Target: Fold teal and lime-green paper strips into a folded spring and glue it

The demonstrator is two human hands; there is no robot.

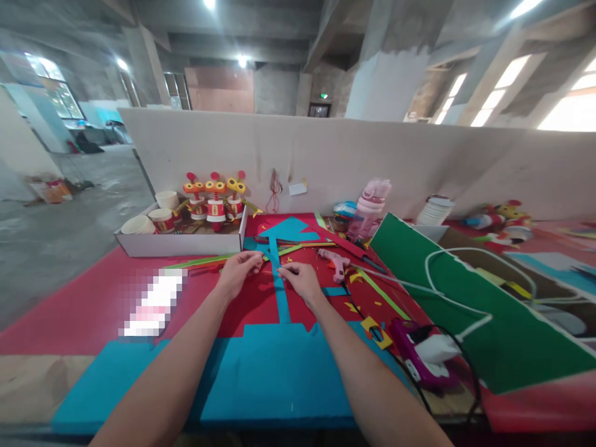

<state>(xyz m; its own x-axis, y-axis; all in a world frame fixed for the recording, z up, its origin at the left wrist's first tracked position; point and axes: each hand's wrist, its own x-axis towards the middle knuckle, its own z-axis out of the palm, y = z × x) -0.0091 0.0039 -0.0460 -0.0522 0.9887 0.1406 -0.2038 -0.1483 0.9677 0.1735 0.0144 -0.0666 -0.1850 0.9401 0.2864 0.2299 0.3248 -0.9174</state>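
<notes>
Head view: blue strip (280,301) mid-table on red (93,298)

Near edge: blue sheets (274,372) beneath the forearms; purple power block (407,347) off to the right. The strip runs from the sheets toward the far edge, between the hands. Left hand (237,267): fingertips drawn together, left of strip; cannot tell if anything is held. Right hand (302,279): thumb and finger pinched at strip's right side; grip unclear. Pink glue gun (338,264) just right. Toward far left corner, white box (181,246) with cup figures (215,208). Pink bottle (370,208) by far edge.
</notes>
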